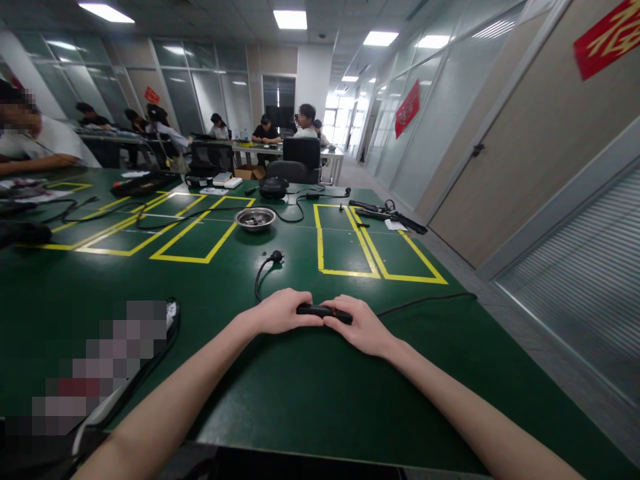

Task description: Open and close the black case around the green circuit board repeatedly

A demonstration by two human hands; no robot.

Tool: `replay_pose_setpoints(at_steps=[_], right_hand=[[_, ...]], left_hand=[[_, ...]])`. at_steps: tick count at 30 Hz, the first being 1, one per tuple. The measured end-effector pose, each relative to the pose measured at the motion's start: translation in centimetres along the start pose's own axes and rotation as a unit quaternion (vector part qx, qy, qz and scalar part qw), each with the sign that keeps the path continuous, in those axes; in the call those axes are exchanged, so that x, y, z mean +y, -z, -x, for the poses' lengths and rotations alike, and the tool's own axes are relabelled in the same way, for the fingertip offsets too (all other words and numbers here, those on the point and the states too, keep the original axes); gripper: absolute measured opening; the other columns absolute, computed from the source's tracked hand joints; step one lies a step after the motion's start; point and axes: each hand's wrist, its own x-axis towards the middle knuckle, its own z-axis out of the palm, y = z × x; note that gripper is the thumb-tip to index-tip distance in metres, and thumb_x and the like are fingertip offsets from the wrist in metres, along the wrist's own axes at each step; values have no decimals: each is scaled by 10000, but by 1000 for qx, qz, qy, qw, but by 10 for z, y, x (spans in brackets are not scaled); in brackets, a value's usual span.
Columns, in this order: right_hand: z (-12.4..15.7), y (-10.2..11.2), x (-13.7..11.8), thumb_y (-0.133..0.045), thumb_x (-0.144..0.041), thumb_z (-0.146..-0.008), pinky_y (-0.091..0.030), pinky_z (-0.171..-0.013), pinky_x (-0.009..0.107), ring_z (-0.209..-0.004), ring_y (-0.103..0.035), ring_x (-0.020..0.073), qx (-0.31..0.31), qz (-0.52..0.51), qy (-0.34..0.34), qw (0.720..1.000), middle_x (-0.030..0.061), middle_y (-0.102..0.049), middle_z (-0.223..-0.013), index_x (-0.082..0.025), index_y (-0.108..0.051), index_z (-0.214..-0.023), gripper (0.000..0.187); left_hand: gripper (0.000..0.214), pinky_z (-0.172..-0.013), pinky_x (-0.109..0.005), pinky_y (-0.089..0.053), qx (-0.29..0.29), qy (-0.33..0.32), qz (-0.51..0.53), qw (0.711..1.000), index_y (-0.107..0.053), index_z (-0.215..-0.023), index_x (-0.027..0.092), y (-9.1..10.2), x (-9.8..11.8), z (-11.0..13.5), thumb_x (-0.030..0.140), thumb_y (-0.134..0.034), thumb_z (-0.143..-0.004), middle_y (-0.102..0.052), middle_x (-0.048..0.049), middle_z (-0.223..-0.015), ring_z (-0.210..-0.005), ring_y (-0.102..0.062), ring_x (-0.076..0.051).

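Observation:
Both my hands rest on the green table (310, 393) and close on one slim black device (324, 311) that lies flat between them. My left hand (280, 311) wraps its left end with curled fingers. My right hand (361, 325) grips its right end. A thin black cable (425, 301) runs from under my right hand toward the table's right edge. Just beyond the hands lies a black plug (275, 256) with a short curved cord.
Yellow tape rectangles (350, 250) mark the tabletop. A metal bowl (255, 218) sits mid-table, with black cables and tools (387, 215) farther back. A black-and-white object (173, 313) lies at my left. Several people sit at tables behind. The table's right edge borders an aisle.

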Motion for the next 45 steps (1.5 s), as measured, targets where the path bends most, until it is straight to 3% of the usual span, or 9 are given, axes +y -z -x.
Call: replay_pose_setpoints(at_steps=[4,9,15,24,31,36,39,42,45], right_hand=[[2,2,1,-578,-296,-964,-510,-869,386,-978,-650,231,-18,-27,77,996,98,-724,-1106,-203,-676,-1208,279],[-1,6,5,-659,-277,-915,-517,-837,363,-929,-653,216,-52,-111,13,992,64,-731,-1040,-205,-723,-1114,221],[-3,2,10,-634,-259,-912,-508,-740,328,-837,-613,190,-54,-105,-50,992,50,-688,-1009,-209,-720,-1086,200],[0,-6,11,-664,-245,-899,-532,-938,416,-1047,-649,241,34,-33,24,999,83,-701,-1110,-229,-693,-1103,206],[2,-2,3,-777,-196,-799,-542,-919,408,-1091,-653,258,-60,30,93,993,112,-682,-1230,-212,-655,-1027,259],[-1,-9,6,-703,-185,-855,-543,-836,388,-995,-651,248,-33,52,113,992,113,-705,-1093,-209,-638,-945,114],[-4,-13,9,-710,-185,-815,-534,-805,381,-896,-665,239,10,-5,93,996,82,-721,-955,-205,-644,-883,97],[-8,-11,12,-737,-261,-771,-531,-794,373,-822,-677,228,70,-110,-3,991,42,-721,-839,-197,-660,-811,107],[-13,3,20,-791,-400,-706,-544,-708,349,-729,-680,214,120,-272,-129,946,18,-724,-759,-195,-648,-759,256]], left_hand=[[525,-539,-234,-301,-33,-2,48,998,-652,-833,152,-1,2,1,654,-527,-927,-596,11,-684,-605,-508,-131],[448,-567,-244,-317,8,16,-3,1000,-667,-833,178,-8,6,-1,620,-623,-886,-634,-4,-774,-674,-563,-156],[298,-700,-250,-415,90,-54,55,993,-684,-925,188,-11,-1,-4,418,-802,-777,-676,-3,-881,-801,-614,-168],[339,-648,-252,-377,50,-8,45,998,-723,-865,175,-3,-6,-3,429,-862,-688,-669,6,-820,-740,-598,-165],[359,-642,-243,-374,44,-2,28,999,-726,-853,181,-4,-8,-4,455,-867,-670,-679,8,-811,-741,-607,-167],[337,-671,-257,-432,51,-8,37,998,-727,-862,188,-7,-11,-3,470,-836,-714,-691,-3,-823,-765,-622,-182],[286,-811,-310,-500,107,-65,37,991,-726,-916,187,-12,-11,-3,430,-792,-780,-709,-50,-965,-911,-647,-215],[282,-1024,-402,-466,245,-126,2,961,-700,-1093,196,-18,-6,-1,364,-703,-866,-652,-116,-1248,-1173,-588,-261],[298,-1075,-475,-434,350,-160,-60,921,-666,-1166,210,-22,0,0,332,-651,-894,-599,-135,-1348,-1253,-542,-291]])
